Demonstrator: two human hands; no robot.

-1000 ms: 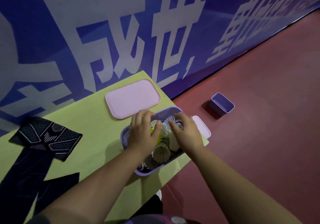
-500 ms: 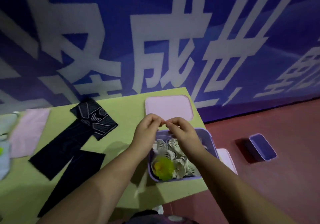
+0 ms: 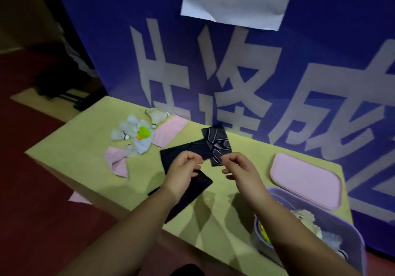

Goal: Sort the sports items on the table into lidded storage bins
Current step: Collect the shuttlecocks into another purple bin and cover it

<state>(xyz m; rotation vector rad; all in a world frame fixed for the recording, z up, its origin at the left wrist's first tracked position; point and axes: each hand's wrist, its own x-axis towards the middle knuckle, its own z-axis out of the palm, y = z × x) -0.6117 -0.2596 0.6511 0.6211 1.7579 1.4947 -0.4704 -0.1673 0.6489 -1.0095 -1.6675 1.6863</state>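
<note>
Shuttlecocks (image 3: pixel 126 131) lie in a heap at the far left of the yellow-green table (image 3: pixel 81 147), white ones with one bright green one (image 3: pixel 143 133) among them. A second pile (image 3: pixel 305 217) sits in the open purple bin (image 3: pixel 335 224) at the near right corner. A pink lid (image 3: pixel 305 179) lies flat just behind the bin. Some black sleeves (image 3: pixel 188 150) lie in the middle, and pink cloths (image 3: pixel 168 132) lie by the heap. The left hand (image 3: pixel 183 170) and right hand (image 3: pixel 240 170) hover over the sleeves, fingers curled, tips close together; I cannot tell if they pinch anything
</note>
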